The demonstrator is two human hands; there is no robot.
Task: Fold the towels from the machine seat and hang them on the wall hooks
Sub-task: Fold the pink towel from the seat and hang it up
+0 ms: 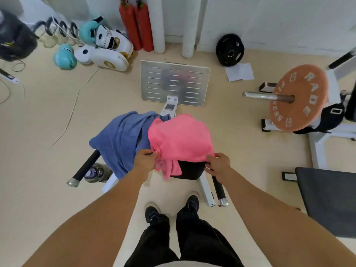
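Gym floor, black padded machine seat (189,170) centre. Crumpled pink cloth towel (181,139) on seat, far of both hands; L hand (144,160) pinches near-left edge, R hand (218,163) grips near-right edge. Blue terry towel (120,139) left, touching. Edge runs left-right.

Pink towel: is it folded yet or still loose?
Still loose. The pink towel lies rumpled over the seat, one end dangling off the near edge, while the left hand and right hand pinch its near edge.

pink towel (181,137): soft matt cloth | footplate (174,82): brushed slotted metal
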